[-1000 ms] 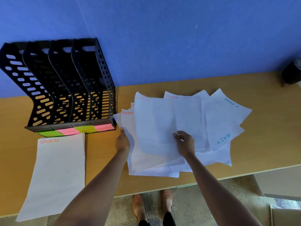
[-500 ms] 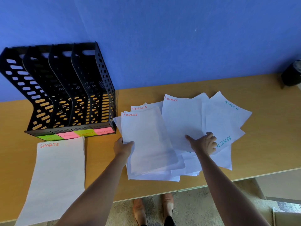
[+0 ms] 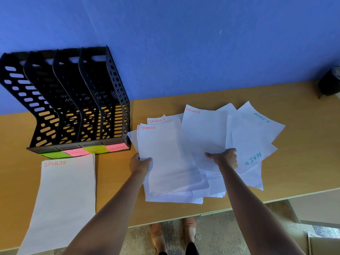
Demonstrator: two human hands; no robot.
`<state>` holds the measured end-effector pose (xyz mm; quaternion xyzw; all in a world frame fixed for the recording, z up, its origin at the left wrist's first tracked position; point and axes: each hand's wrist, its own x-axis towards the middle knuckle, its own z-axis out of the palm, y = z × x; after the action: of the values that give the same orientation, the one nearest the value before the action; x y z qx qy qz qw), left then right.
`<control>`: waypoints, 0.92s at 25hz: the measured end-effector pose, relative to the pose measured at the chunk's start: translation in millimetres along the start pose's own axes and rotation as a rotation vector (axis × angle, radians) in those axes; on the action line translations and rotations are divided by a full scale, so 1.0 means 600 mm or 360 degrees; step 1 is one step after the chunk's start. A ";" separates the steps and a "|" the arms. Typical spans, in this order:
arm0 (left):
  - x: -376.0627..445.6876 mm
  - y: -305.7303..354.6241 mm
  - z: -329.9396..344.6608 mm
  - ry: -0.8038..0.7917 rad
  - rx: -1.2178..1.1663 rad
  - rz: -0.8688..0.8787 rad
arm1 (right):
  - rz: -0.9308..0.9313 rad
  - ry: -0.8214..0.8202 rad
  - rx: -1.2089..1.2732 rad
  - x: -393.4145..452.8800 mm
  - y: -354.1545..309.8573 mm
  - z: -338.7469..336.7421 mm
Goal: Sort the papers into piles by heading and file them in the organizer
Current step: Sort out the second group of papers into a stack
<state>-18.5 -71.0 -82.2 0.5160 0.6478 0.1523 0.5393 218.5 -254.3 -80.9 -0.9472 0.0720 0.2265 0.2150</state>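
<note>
Since a second ago the large top sheet is gone, and now left hand (image 3: 140, 163) pinches a FINANCE sheet (image 3: 166, 155) at five o'clock of the organizer (image 3: 73, 100), right hand (image 3: 225, 158) grips a neighbouring sheet (image 3: 204, 133), so lifting could drag loose papers (image 3: 255, 137) astray.

A plain blue wall (image 3: 184, 43) rises behind a wooden worktop (image 3: 303, 153) with a light edge along its near side. Below the edge lies a mottled grey-brown carpet (image 3: 220, 236). A dark round object (image 3: 329, 81) sits at the worktop's far right corner against the wall.
</note>
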 end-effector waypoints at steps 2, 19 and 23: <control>0.000 -0.001 0.000 -0.0004 -0.0005 0.0002 | 0.0001 -0.0036 -0.0045 0.006 0.000 -0.003; -0.001 -0.007 0.000 0.0000 0.0047 0.0002 | -0.0304 0.0256 0.1213 0.087 0.010 -0.124; -0.005 -0.005 0.003 0.0037 0.0027 0.0009 | -0.0612 0.0102 0.1106 0.029 0.009 -0.071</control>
<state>-18.5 -75.2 -83.7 0.5207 0.6537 0.1544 0.5270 249.9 -278.4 -56.6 -0.8208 -0.0277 0.1146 0.5589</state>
